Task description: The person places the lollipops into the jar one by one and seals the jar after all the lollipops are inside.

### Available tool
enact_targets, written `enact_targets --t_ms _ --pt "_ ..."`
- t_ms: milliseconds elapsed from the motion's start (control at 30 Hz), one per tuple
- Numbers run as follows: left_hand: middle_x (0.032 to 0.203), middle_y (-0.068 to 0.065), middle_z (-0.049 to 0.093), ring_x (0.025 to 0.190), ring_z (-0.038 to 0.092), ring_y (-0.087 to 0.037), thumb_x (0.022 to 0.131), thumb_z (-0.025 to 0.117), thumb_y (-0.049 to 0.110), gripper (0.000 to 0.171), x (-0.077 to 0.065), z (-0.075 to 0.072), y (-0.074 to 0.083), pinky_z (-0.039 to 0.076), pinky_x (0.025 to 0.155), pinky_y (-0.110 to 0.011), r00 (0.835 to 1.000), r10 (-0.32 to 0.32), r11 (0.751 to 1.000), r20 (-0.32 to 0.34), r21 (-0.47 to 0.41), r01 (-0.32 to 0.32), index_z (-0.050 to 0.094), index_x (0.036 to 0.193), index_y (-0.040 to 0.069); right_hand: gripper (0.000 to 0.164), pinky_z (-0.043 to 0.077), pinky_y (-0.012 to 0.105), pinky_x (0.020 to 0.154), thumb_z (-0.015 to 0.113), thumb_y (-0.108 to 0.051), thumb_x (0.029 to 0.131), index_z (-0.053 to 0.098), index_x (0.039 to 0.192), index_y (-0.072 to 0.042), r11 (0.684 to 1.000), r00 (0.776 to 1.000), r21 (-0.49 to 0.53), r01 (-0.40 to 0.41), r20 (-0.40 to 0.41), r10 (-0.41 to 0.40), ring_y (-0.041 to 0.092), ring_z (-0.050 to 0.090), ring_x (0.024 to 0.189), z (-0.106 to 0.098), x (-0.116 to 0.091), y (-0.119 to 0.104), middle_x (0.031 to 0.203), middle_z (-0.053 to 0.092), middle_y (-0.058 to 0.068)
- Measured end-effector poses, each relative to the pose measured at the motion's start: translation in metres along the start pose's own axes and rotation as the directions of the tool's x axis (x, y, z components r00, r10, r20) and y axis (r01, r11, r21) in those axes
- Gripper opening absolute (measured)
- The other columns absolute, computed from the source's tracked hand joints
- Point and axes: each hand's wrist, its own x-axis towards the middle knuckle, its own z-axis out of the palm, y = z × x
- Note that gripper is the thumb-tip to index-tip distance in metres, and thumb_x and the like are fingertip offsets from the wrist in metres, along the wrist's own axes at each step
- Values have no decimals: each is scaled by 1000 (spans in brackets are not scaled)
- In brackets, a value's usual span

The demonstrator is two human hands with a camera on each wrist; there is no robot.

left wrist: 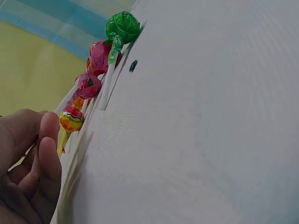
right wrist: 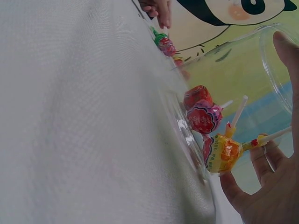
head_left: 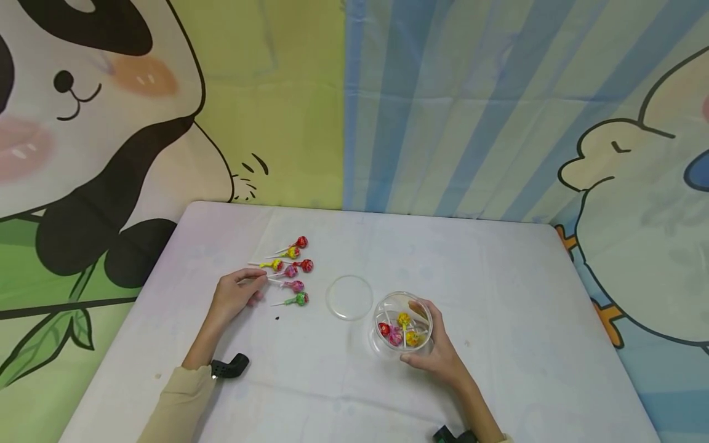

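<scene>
My left hand (head_left: 238,294) pinches the white stick of a pink lollipop (head_left: 290,271) between thumb and fingertips; in the left wrist view, the pink candy (left wrist: 88,85) sticks out past the fingers. Around it on the table lie several wrapped lollipops: a green one (head_left: 301,298) nearest me, another pink one (head_left: 297,286), yellow ones (head_left: 277,264) and red ones (head_left: 301,242). My right hand (head_left: 440,347) grips a clear round jar (head_left: 388,304) from its right side. Inside are red, pink and yellow lollipops (right wrist: 222,154), seen through the wall in the right wrist view.
A clear round lid (head_left: 349,297) lies flat between the loose lollipops and the jar. A small dark speck (head_left: 277,318) sits on the white-covered table (head_left: 498,277). Behind the table hangs a cartoon-printed cloth backdrop (head_left: 443,111).
</scene>
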Motion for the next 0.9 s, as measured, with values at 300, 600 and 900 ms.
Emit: enact_targets --t_ms 300,600,900 --pt "84 -8 72 54 62 -6 86 72 41 44 0 1 7 51 50 -24 997 -24 996 -70 -89 18 70 113 6 106 16 6 106 84 -11 65 22 150 -24 1000 1000 -10 11 2 -11 -3 35 136 1 0 2 149 42 9" --pt "79 3 73 54 59 -4 85 75 28 25 -16 4 32 52 52 -19 999 28 923 -33 -382 -39 71 101 9 107 16 71 111 84 -7 64 21 150 -22 1000 1000 4 13 4 -13 0 34 137 1 0 4 149 41 12" --pt "69 8 67 51 55 -5 89 69 14 6 -43 35 74 49 49 -17 966 234 847 108 -510 -148 73 94 15 108 18 65 113 85 -7 65 21 150 -24 1000 1000 -20 -1 2 1 -4 33 136 1 1 3 149 41 10"
